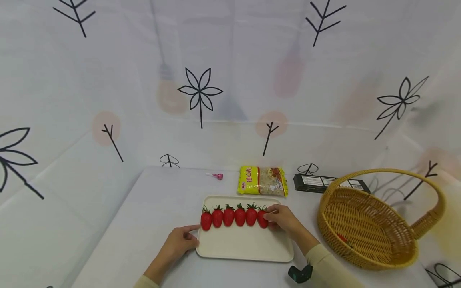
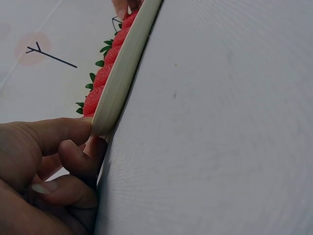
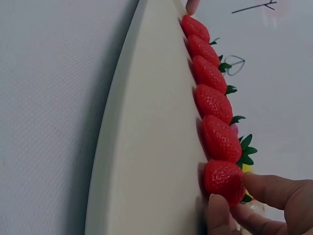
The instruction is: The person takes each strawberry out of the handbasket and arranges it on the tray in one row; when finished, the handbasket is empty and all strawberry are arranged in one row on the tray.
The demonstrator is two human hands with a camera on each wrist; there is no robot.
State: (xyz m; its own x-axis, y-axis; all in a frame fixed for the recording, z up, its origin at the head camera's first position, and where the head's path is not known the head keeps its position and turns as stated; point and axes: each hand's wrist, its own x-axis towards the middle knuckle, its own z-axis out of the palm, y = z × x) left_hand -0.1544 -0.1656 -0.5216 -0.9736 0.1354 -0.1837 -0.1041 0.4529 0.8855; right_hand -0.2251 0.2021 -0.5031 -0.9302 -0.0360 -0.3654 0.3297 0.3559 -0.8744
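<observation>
A row of several red strawberries (image 1: 228,216) with green leaf tops lies along the far half of a cream rectangular tray (image 1: 245,246). My right hand (image 1: 282,217) pinches the strawberry (image 3: 222,180) at the right end of the row, thumb and fingers on its sides, and that strawberry sits beside its neighbour. At the tray's left edge, my left hand (image 1: 179,242) holds the rim, with the index finger stretched along it and the other fingers curled lower, as the left wrist view shows (image 2: 58,166).
On the right stands a wicker basket (image 1: 354,236) with a tall handle and a red strawberry (image 1: 343,239) inside. Behind the tray lie a yellow food packet (image 1: 262,181), a black box (image 1: 311,183) and a pink lollipop (image 1: 218,176). A dark green object (image 1: 300,274) is near the right forearm.
</observation>
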